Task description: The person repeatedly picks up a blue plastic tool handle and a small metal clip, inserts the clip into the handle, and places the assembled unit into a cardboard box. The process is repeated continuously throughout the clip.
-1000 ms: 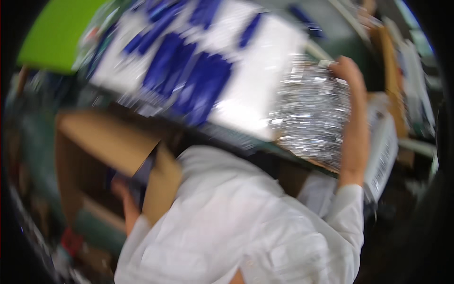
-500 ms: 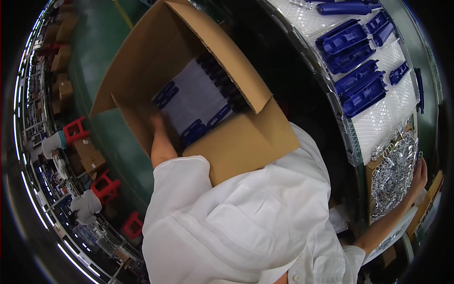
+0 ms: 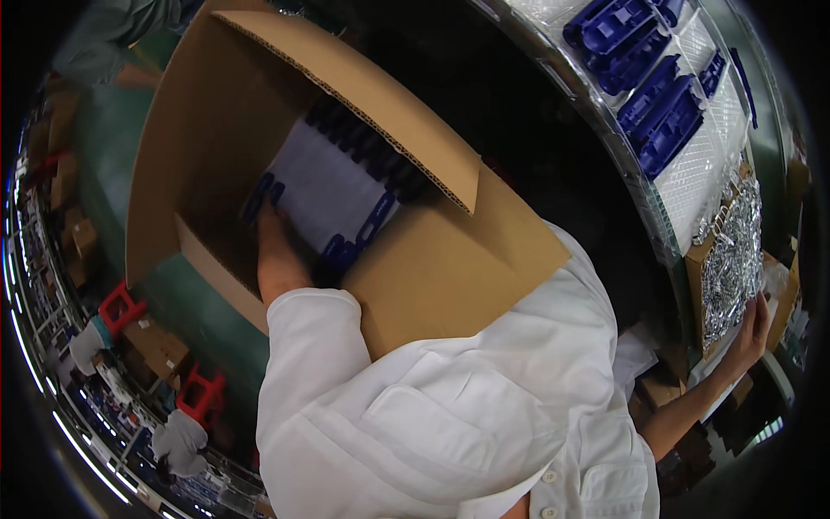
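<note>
A large open cardboard box (image 3: 484,259) stands against my body. Inside it lies a white sheet (image 3: 324,177) with several dark blue plastic parts (image 3: 372,221) along its edges. My left hand (image 3: 272,227) reaches down into the box, its fingertips at a small group of blue parts (image 3: 262,197) by the left side. Shadow and blur hide whether those fingers grip anything. At the right, my right hand (image 3: 754,327) is beside a carton heaped with shiny metal clips (image 3: 733,259). Its fingers are stretched out, with nothing visible in them.
On the bench at the right, blue plastic housings (image 3: 644,104) lie on clear bubble-type wrap (image 3: 709,147). Another person's sleeve (image 3: 112,39) shows at the upper left, over the green floor. Red stools (image 3: 201,394) and cartons (image 3: 156,346) stand along the left.
My left hand has moved up to the blue parts at the box's left side. My right hand has moved lower along the clip carton. The view has shifted, and another person appears upper left.
</note>
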A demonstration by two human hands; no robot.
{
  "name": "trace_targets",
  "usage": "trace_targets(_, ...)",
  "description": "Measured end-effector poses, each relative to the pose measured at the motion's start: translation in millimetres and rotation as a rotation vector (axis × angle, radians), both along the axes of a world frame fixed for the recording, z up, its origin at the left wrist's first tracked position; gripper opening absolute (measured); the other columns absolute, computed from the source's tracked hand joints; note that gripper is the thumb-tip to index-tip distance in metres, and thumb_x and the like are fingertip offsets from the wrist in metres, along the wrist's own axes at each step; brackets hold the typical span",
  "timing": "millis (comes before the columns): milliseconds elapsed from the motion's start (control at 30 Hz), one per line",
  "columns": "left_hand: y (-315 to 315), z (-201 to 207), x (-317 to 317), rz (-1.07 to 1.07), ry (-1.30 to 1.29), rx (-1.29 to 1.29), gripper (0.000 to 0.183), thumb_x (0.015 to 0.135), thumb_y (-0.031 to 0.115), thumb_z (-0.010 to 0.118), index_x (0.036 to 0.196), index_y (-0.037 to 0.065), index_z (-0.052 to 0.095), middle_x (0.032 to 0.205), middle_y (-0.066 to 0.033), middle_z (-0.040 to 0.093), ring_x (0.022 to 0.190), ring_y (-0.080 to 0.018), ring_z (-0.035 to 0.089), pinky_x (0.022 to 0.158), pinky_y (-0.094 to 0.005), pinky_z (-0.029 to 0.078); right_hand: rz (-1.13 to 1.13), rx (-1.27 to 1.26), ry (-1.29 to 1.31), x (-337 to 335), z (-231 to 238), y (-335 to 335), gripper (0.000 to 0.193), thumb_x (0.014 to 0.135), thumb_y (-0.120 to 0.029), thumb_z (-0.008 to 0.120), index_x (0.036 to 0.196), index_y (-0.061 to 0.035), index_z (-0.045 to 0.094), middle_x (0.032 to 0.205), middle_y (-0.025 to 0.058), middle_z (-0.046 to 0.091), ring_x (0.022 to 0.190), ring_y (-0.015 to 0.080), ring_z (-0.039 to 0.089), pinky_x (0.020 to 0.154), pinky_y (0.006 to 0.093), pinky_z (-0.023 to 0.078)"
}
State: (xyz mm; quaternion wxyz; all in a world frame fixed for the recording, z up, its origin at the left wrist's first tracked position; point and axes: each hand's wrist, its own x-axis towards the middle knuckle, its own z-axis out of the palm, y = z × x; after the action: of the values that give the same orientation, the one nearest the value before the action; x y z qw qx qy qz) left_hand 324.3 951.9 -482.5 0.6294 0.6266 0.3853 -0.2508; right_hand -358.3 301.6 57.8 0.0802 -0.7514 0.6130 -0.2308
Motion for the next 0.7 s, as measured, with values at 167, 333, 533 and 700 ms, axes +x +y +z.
trace_targets(167,14.4,18.3,-26.3,0.026,-0.083,-0.004,0.04,0.094,0.047,0.055,0.112,0.013,0.062,0.097,-0.0126,0.067,0.078,-0.0312,0.063,0.061,-0.0469,0.052,0.102,0.004,-0.252,32.0,-1.2,15.0,0.031,0.103,-0.011,0.064,0.129,0.0037,0.069,0.123,0.0091,0.07,0.113,0.016,0.064,0.102,0.031,0.05)
trace_targets(333,-12.2,48.7,-40.5,0.233,-0.063,-0.127,0.045,0.09,0.049,0.058,0.119,0.015,0.059,0.103,-0.0153,0.066,0.082,-0.0332,0.063,0.064,-0.0496,0.055,-0.014,0.043,-0.344,40.8,-1.8,27.6,0.033,0.103,-0.011,0.062,0.132,0.0045,0.067,0.126,0.0109,0.069,0.113,0.0177,0.065,0.1,0.0326,0.053)
trace_targets(533,-69.3,97.6,-114.8,0.435,-0.105,-0.036,0.038,0.093,0.044,0.059,0.119,0.017,0.059,0.111,-0.0098,0.058,0.082,-0.0275,0.059,0.075,-0.0472,0.056,-0.05,0.052,-0.676,27.3,-20.5,37.7,0.019,0.098,-0.001,0.066,0.116,0.0049,0.067,0.116,0.0088,0.066,0.106,0.0171,0.064,0.095,0.0307,0.055)
trace_targets(700,-99.6,146.1,-126.8,0.449,0.076,-0.078,0.023,0.095,0.036,0.063,0.111,0.021,0.056,0.084,-0.0047,0.055,0.061,-0.0152,0.046,0.055,-0.0294,0.042,-0.005,0.077,-0.814,6.4,-48.9,33.3,0.019,0.099,-0.001,0.065,0.117,0.0031,0.067,0.116,0.007,0.066,0.104,0.0145,0.062,0.092,0.0285,0.052)
